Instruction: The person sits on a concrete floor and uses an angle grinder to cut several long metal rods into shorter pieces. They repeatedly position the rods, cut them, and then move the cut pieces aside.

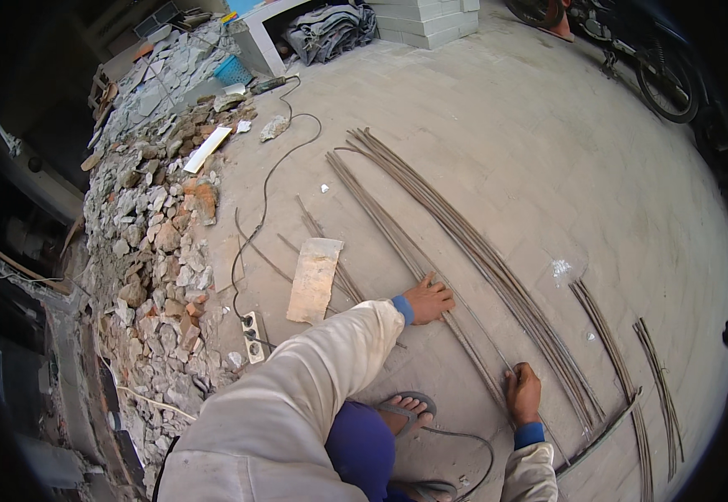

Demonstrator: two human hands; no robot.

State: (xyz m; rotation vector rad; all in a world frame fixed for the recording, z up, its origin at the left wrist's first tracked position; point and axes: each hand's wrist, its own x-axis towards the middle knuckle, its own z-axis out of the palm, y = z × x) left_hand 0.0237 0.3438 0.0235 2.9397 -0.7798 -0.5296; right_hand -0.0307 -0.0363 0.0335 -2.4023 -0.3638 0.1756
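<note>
On the paved floor lies a bundle of thin steel rods (385, 219), running from far left to near right. My left hand (429, 301) rests over the middle of it, fingers apart on the rods. Closer to me, my right hand (524, 395) is closed around a single steel rod (482, 331) that lies slightly apart from the bundle. Its fingertips are partly hidden. A longer, slightly bowed bundle of rods (464, 243) lies just to the right of both hands.
Shorter rod bundles (610, 339) (661, 389) and a dark bar (602, 437) lie at right. Left are a flat broken slab (315, 280), a power strip (252, 336) with a trailing cable (268, 180), and rubble (159, 251). A motorcycle (631, 54) stands far right; my sandalled foot (406, 412) is near.
</note>
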